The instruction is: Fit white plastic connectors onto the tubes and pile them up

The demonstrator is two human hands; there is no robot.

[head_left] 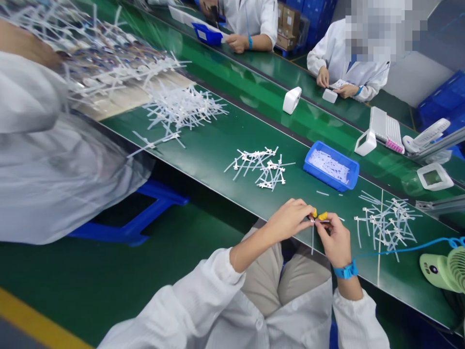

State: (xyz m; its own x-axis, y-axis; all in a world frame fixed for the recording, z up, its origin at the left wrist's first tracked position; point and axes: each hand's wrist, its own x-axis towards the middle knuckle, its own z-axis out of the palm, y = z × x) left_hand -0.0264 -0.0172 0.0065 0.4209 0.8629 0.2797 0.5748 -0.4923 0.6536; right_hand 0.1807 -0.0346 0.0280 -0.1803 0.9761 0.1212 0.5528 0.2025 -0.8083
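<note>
My left hand [292,217] and my right hand [334,238] meet over the near edge of the green bench, fingertips pinched together. Between them is a small white connector [313,221] with a thin pale strip [313,240] hanging down from it. Another strip sticks out to the right past my right fingers. Yellow covers show on fingertips of both hands, and a blue wrist strap [346,270] circles my right wrist. Beyond my hands stands a blue bin [331,166] filled with short white strips. Connectors with strips lie in a pile on the left [267,166] and a pile on the right [390,223].
A larger heap of white strips [185,106] lies farther left, beside a co-worker's sleeve [27,92] and wire bundles [119,58]. A green fan [445,269] stands at right with a blue cord. White devices [292,100] sit on the conveyor; two people work across it.
</note>
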